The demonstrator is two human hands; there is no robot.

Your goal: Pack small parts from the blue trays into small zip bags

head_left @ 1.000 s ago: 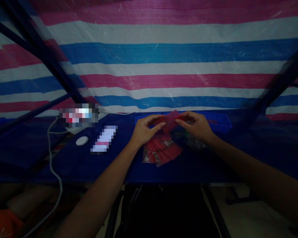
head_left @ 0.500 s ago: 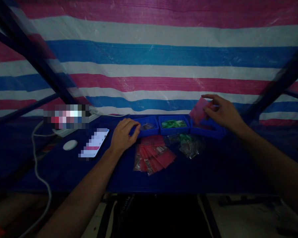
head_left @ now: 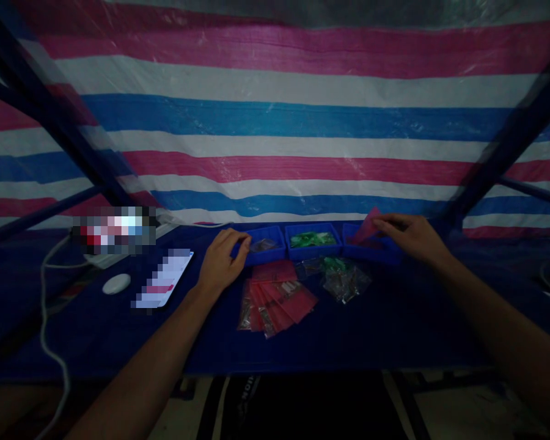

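Note:
My right hand (head_left: pixel 410 236) pinches a pink plastic bag (head_left: pixel 365 231) and holds it low over the right blue tray (head_left: pixel 369 252). My left hand (head_left: pixel 222 260) rests curled on the table, its fingertips at the edge of the left blue tray (head_left: pixel 264 252), which holds a small clear packet. The middle blue tray (head_left: pixel 312 240) holds green pieces. Several red bags (head_left: pixel 279 297) lie fanned out on the dark blue table in front of the trays. Beside them on the right sits a heap of clear packets (head_left: pixel 344 278).
A phone (head_left: pixel 164 278) and a white oval object (head_left: pixel 116 283) lie left of my left hand, with a white cable (head_left: pixel 46 318) running off the table edge. A striped pink, white and blue tarp (head_left: pixel 275 122) hangs behind. Dark metal bars (head_left: pixel 59 122) slant on both sides.
My hands have parted: the right one carried the pink bag right and lowered it to the right tray, while the left settled by the left tray. The camera tilted up slightly.

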